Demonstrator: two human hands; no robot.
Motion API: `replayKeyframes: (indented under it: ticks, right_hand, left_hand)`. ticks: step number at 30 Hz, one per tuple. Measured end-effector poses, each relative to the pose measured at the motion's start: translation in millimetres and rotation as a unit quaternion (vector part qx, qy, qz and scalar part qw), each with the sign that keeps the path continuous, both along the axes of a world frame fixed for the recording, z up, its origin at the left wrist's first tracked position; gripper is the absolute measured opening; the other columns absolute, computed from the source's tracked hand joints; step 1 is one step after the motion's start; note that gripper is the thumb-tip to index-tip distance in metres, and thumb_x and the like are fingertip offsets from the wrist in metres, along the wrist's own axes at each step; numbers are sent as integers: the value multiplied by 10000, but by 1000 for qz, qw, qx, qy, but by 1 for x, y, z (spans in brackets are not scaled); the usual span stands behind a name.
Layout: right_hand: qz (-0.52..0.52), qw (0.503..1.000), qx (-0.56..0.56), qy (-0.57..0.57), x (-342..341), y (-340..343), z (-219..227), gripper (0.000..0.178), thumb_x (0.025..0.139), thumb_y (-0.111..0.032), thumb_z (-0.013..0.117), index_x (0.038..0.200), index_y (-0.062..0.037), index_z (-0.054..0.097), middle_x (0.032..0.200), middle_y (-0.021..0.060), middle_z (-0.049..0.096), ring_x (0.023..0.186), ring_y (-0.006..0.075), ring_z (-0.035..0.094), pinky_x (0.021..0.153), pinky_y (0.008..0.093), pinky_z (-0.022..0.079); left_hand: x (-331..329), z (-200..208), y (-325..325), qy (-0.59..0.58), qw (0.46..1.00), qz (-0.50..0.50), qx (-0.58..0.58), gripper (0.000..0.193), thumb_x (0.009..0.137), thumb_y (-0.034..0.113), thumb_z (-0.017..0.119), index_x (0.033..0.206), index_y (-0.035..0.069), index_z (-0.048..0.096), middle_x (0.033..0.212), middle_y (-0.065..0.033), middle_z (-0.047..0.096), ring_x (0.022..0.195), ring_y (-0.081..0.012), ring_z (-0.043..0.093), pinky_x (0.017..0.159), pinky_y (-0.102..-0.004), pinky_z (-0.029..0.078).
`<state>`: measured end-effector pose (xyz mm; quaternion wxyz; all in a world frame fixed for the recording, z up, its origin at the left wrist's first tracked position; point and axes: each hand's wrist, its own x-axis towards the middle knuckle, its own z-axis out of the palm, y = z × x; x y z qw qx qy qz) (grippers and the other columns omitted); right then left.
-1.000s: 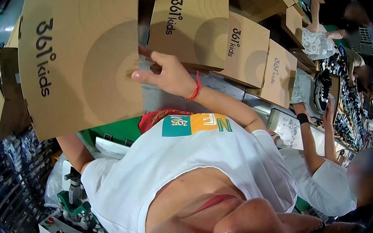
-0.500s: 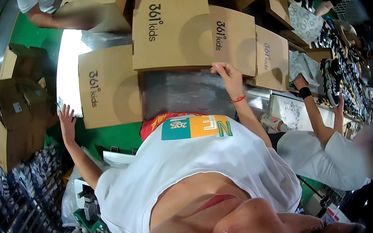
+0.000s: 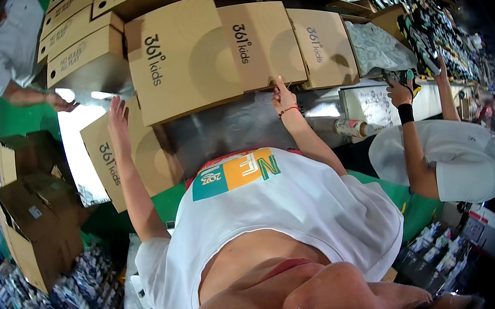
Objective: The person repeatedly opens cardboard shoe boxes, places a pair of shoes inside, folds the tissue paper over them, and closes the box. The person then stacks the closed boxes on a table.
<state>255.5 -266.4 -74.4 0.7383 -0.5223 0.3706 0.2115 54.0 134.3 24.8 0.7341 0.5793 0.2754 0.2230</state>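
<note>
Right fingers at the box edge, left hand unfurled and bare!

And the large box (image 3: 180, 59) sits centre stage on the grey worktop (image 3: 215, 131), lid down, everything measured from there. Just to its right comes the second box (image 3: 260, 41), right alongside, and there's the right hand (image 3: 285, 99), red cord at the wrist, up at that box's near edge! The forefinger reaches up against the cardboard, the others curled below; whether they pinch the edge or merely touch it, I cannot tell.

Over to the left hand (image 3: 119, 126), near the large box's lower left corner: fingers straight and close to one another, pointing away from the body, gripping nothing. It crosses in front of the tilted box (image 3: 154, 158), which lies slantwise at the near left of the large box; contact there, I cannot tell.

Farther right of the large box, past the second one, stands the third box (image 3: 323, 44), then patterned tissue paper (image 3: 381, 44). Left of the large box, a co-worker's hand (image 3: 61, 101) hangs beside stacked boxes (image 3: 86, 57).
</note>
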Motion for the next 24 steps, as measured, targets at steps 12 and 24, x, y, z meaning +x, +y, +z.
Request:
replayKeyframes:
  ticks: [12,24]
  right_hand:
    - [-88,976,195,-39,8,-3,-7,199,696,-171,744,779,-163,563,580,-48,466,437,91,327,414,231,256]
    - [-145,978,130,-69,19,-8,-24,195,702,-173,738,686,-113,554,547,-18,462,435,114,369,409,237,303]
  left_hand:
    - [100,-71,27,199,966,-110,-126,799,814,688,299,1353,100,319,1326,-77,402,1172,-228,418,939,-360,375]
    - [129,-60,-10,130,953,-181,-207,878,756,773,259,1336,119,344,1303,-77,423,1150,-207,442,888,-350,425]
